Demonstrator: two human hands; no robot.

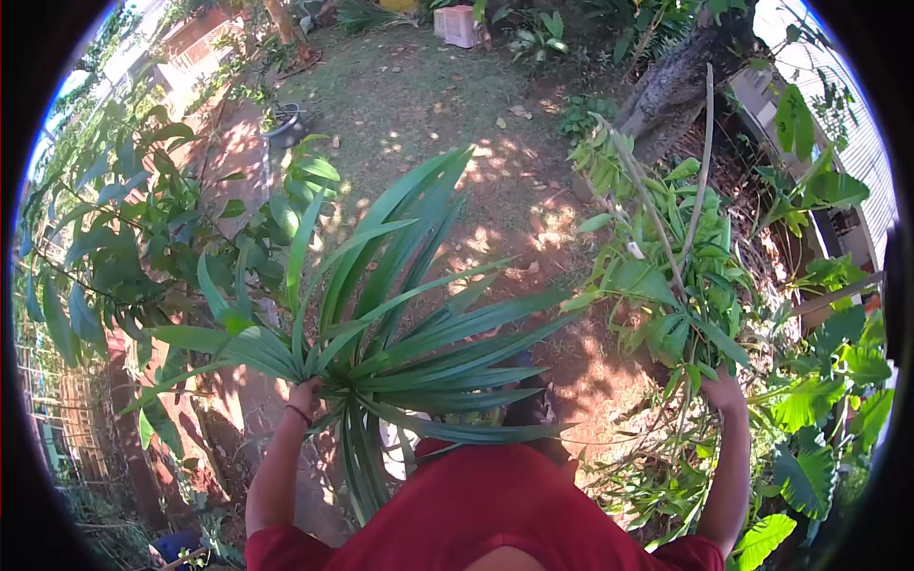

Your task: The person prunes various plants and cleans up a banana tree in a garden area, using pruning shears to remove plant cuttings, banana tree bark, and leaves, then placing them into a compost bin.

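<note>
Sun is falling in patches across a yard of reddish-brown bare earth and thin grass [428,105], with dry leaves lying scattered on it. At the far end a pale pink blocky container [459,25] is standing on the ground beside low plants, and a dark round pot [286,126] is sitting near the left border. A thick grey-brown tree trunk [671,90] is leaning up on the right, a pale slatted wall [862,143] is showing behind it, and a broad-leaved green shrub [114,238] is crowding the left side.

The person, wearing a red short-sleeved shirt [476,519], is holding up a plant in each hand. The left hand [305,395], with a dark band at the wrist, is closing its fingers around the base of a bunch of long, narrow, sword-shaped dark green leaves [400,324]; the blades are fanning out upward and to the right, some drooping down over the shirt. The right hand [725,388] is gripping, fingers wrapped tight, the lower end of a cluster of thin pale stems with lighter green oval leaves [666,257], which is rising above the hand, one bare stem sticking up higher than the rest. The two bunches are being held well apart, both raised in front of the body.
</note>
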